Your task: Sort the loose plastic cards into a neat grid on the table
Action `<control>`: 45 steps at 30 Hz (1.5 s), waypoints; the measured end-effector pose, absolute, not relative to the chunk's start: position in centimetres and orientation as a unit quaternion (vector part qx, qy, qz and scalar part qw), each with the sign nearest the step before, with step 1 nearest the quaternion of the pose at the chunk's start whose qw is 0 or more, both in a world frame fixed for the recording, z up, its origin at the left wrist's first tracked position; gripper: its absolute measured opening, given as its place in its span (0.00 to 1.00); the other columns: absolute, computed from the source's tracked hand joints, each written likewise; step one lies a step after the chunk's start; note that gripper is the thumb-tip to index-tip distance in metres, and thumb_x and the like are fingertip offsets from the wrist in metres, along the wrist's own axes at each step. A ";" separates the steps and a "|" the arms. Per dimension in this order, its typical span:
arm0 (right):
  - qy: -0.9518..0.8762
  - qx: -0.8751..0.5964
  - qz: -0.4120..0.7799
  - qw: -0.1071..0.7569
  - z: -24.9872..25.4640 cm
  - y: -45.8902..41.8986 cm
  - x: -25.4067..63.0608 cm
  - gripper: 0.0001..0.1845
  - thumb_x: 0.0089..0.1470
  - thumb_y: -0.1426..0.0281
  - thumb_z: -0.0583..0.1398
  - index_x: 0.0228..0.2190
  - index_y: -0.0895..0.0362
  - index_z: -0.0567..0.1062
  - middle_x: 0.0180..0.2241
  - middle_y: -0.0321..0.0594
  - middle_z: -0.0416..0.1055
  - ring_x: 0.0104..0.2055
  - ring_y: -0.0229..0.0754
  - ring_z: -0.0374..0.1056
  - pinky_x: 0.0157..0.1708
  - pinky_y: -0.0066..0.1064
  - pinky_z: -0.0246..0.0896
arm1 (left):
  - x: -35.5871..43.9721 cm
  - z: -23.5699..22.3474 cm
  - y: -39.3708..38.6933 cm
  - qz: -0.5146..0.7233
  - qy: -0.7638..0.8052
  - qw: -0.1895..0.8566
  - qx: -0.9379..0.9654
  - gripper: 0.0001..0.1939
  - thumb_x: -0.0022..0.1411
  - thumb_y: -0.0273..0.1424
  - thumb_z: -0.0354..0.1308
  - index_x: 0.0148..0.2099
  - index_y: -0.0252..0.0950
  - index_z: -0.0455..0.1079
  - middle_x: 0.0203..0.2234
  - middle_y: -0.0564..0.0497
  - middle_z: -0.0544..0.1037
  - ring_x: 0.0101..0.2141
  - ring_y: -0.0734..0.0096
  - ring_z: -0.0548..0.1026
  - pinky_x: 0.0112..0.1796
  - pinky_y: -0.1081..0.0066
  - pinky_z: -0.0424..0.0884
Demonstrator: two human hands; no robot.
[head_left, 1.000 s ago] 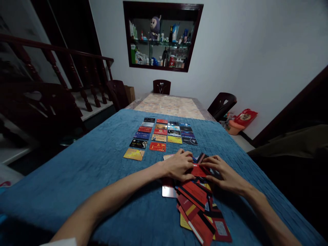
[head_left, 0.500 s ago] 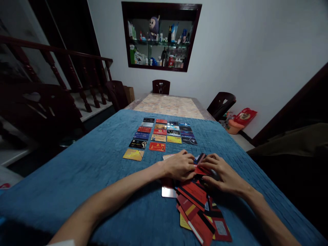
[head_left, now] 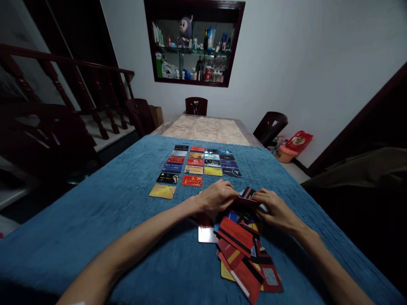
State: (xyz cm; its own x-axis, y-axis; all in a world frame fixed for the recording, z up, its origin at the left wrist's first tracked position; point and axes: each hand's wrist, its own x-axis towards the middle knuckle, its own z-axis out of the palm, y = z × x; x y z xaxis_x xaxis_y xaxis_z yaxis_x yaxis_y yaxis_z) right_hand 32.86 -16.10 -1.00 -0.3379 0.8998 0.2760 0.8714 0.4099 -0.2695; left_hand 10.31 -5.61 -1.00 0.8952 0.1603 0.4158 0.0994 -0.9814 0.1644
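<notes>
A loose heap of cards (head_left: 243,250), mostly red and black, lies on the blue cloth (head_left: 127,220) in front of me. My left hand (head_left: 216,199) and my right hand (head_left: 273,209) meet over the heap's far end. Both pinch the same dark red card (head_left: 246,203), lifted a little off the heap with its edge toward me. Beyond the hands, a neat grid of cards (head_left: 199,165) lies face up in four columns. A yellow card (head_left: 162,191) ends the left column.
The far part of the table (head_left: 206,129) is bare patterned top. Dark wooden chairs (head_left: 196,106) stand around it. A stair railing (head_left: 79,97) runs on the left. A wall niche (head_left: 192,46) holds bottles and a plush toy. A red bag (head_left: 299,141) sits by the wall.
The red card lay flat under both hands; now it is raised and tilted edge-on between them. The view has shifted slightly down and left.
</notes>
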 end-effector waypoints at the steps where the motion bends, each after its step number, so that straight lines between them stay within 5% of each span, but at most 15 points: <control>1: -0.817 -0.541 0.038 0.197 -1.1 -16.1 32.9 0.15 0.51 0.74 0.55 0.37 0.53 0.79 0.33 0.42 0.75 0.38 0.45 0.67 0.38 0.37 0.60 | 10.3 -1.0 -5.6 0.218 0.069 0.075 0.970 0.10 0.67 0.26 0.51 0.45 0.34 0.74 0.39 0.44 0.79 0.43 0.64 0.73 0.44 0.66 0.65; 14: -0.789 -0.560 0.052 0.247 -0.6 -16.1 33.1 0.10 0.55 0.70 0.56 0.30 0.54 0.78 0.28 0.40 0.74 0.33 0.43 0.66 0.33 0.34 0.62 | 9.9 -0.9 -5.5 0.261 0.094 0.136 0.951 0.11 0.64 0.24 0.52 0.44 0.33 0.75 0.37 0.44 0.78 0.41 0.65 0.74 0.44 0.68 0.70; 28: -0.694 -0.581 0.005 0.424 -0.9 -16.4 32.8 0.12 0.60 0.59 0.56 0.37 0.53 0.73 0.35 0.41 0.76 0.37 0.45 0.73 0.39 0.36 0.67 | 10.1 -1.4 -5.7 0.263 0.099 0.146 0.948 0.11 0.61 0.22 0.54 0.44 0.31 0.75 0.35 0.44 0.78 0.41 0.64 0.73 0.44 0.67 0.71; 38: -0.737 -0.540 -0.127 0.386 -0.1 -16.9 31.6 0.11 0.63 0.65 0.54 0.38 0.52 0.76 0.32 0.43 0.75 0.37 0.48 0.68 0.41 0.42 0.60 | 10.6 -0.5 -6.4 0.351 0.118 0.173 0.913 0.10 0.63 0.26 0.57 0.47 0.32 0.72 0.37 0.45 0.80 0.42 0.64 0.73 0.47 0.64 0.69; 45: -0.774 -0.441 -0.230 0.392 0.2 -16.9 30.7 0.05 0.61 0.71 0.59 0.37 0.54 0.76 0.29 0.38 0.74 0.35 0.42 0.67 0.39 0.37 0.57 | 11.0 0.0 -7.8 0.392 0.105 0.219 0.888 0.07 0.64 0.28 0.58 0.44 0.33 0.73 0.35 0.46 0.80 0.40 0.65 0.73 0.46 0.65 0.69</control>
State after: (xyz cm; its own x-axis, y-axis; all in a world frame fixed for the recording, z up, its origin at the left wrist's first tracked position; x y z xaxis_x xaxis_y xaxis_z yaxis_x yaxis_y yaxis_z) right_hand 30.73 -16.91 0.24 -0.3045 0.5025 0.8092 0.8630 0.5050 0.0112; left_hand 10.98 -7.80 0.03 0.6711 0.3569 0.6498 0.0142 -0.8825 0.4701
